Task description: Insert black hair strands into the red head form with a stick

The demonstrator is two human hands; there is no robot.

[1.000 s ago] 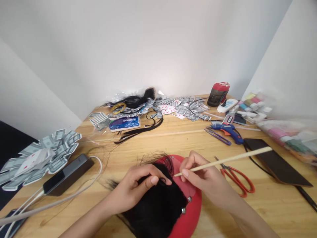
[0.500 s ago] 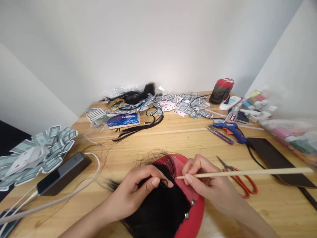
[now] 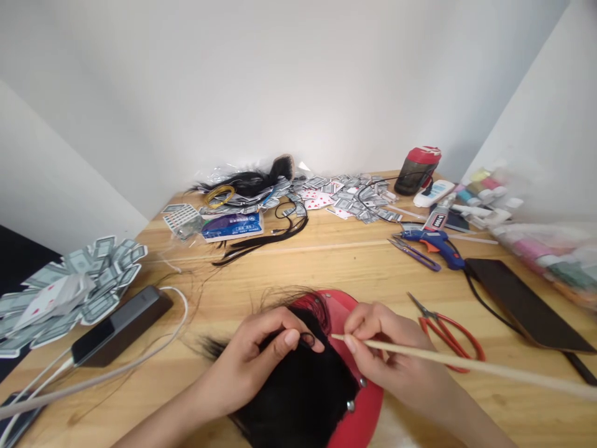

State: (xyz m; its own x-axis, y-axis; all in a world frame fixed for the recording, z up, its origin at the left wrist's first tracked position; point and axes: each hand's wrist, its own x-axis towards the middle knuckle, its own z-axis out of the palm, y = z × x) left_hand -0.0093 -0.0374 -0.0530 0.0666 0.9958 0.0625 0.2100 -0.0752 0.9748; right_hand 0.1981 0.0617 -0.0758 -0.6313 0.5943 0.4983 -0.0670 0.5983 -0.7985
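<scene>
In front of me lies a piece of black hair [image 3: 301, 401] over a red round base [image 3: 366, 414] with silver studs along its edge. My left hand [image 3: 261, 354] rests on the hair, thumb and forefinger closed around a small curled black lock [image 3: 308, 339]. Pinched in my right hand [image 3: 396, 348] is a long, thin wooden stick [image 3: 466, 362]. Its tapered tip points left, close to my left fingertips and the border between hair and red base. Whether the tip touches anything, I cannot tell.
Red-handled scissors [image 3: 452, 336] lie right of the base, near a dark flat board [image 3: 527, 305]. Farther back are a blue glue gun [image 3: 436, 244], purple snips [image 3: 417, 255] and scattered playing cards [image 3: 354, 199]. A power bank [image 3: 121, 326] with white cables sits left.
The stick's far end has swung down and toward me, while its tip stays near the same spot. My right hand has lowered slightly. My left hand keeps its pinch.
</scene>
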